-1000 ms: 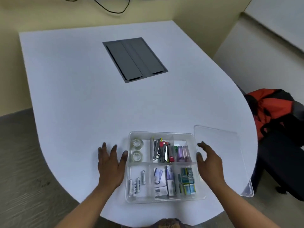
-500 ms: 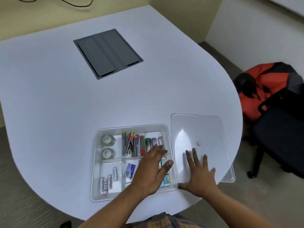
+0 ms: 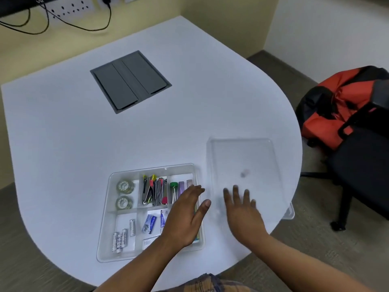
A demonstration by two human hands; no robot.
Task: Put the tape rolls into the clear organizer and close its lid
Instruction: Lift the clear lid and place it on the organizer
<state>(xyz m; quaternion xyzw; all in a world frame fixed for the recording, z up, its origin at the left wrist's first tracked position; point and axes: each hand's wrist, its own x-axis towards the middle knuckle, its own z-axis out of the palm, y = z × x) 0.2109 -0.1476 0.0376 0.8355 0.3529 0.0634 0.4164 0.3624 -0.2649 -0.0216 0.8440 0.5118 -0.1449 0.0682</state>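
The clear organizer (image 3: 109, 216) sits open near the table's front edge. Two clear tape rolls (image 3: 125, 186) (image 3: 123, 202) lie in its far-left compartment. Its clear lid (image 3: 248, 157) lies flat on the table just right of it, with its near right corner over the table edge. My left hand (image 3: 185, 216) hovers flat over the organizer's right compartments, fingers apart, holding nothing. My right hand (image 3: 242, 209) rests flat on the near part of the lid, fingers spread.
Other compartments hold nail clippers (image 3: 154, 190), batteries (image 3: 121, 239) and small packets (image 3: 149, 223). A grey cable hatch (image 3: 130, 81) is set into the white table (image 3: 63, 144). A black chair (image 3: 362, 171) with an orange bag (image 3: 336, 110) stands at the right.
My left hand crossed from the organizer's left side to over its right compartments. My right hand moved from the organizer's right edge onto the lid. The camera view shifted.
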